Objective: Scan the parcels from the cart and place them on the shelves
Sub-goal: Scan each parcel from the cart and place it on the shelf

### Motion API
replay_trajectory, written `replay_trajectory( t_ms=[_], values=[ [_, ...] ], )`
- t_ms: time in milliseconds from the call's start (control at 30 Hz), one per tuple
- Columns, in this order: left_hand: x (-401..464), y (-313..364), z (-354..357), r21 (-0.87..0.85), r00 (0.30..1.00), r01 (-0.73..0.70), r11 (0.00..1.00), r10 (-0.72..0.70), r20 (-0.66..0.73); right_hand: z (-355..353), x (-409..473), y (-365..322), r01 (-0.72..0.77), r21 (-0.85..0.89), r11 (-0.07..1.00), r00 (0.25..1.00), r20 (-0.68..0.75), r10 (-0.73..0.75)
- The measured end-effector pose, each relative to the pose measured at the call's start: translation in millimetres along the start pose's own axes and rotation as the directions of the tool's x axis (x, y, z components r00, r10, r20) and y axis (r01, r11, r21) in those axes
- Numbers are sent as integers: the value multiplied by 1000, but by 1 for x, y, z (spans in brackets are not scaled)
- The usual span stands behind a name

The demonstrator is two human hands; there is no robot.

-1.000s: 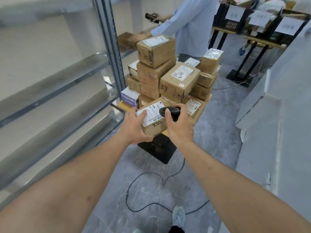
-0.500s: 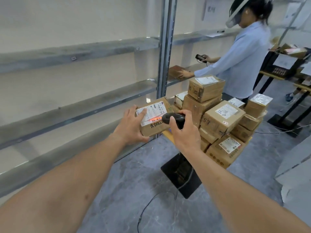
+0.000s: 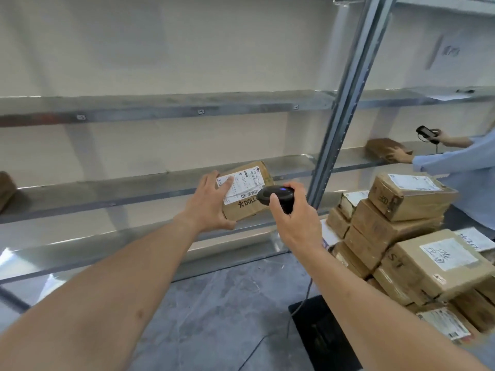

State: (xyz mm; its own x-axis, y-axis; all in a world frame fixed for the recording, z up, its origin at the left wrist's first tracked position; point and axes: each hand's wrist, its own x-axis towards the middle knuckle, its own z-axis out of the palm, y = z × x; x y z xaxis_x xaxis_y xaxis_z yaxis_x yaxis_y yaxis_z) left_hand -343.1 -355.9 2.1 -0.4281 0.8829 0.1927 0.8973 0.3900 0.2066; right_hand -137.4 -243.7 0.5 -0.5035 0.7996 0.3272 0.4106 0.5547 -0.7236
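My left hand [image 3: 211,203] grips a small brown parcel [image 3: 247,207] with a white label, fingers on its top and thumb under its near edge, in front of the metal shelves [image 3: 112,192]. My right hand [image 3: 290,218] holds a black barcode scanner [image 3: 276,195] beside the parcel, a blue light showing on top of it. Several more brown parcels [image 3: 407,231] are stacked on the cart at the lower right.
A grey upright post [image 3: 348,103] divides the shelving. Another person in a light blue shirt [image 3: 463,170] stands at the right, one hand on a parcel [image 3: 385,149] on the shelf, the other holding a scanner [image 3: 427,132]. A brown parcel [image 3: 6,191] lies far left. A black base [image 3: 321,333] and cable are on the floor.
I have turned left from the cart toward the shelves, and the parcel in my left hand has moved with me, up to shelf height. The scanner's red light on the label is gone.
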Motion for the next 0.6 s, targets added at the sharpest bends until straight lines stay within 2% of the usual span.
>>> replay_trajectory(
  t_ms=[200,433,600],
  values=[
    [-10,-34,-20,-17,963,261,965,-262,-66,44,30,-30,45,90,995,996,72,-52],
    [-35,-104,-40,-146,811,567,811,-580,-72,134,44,-93,35,202,979,987,146,-66],
    [-53,-181,-58,-172,736,654,736,-672,-78,208,48,-149,60,194,979,977,190,-98]
  ],
)
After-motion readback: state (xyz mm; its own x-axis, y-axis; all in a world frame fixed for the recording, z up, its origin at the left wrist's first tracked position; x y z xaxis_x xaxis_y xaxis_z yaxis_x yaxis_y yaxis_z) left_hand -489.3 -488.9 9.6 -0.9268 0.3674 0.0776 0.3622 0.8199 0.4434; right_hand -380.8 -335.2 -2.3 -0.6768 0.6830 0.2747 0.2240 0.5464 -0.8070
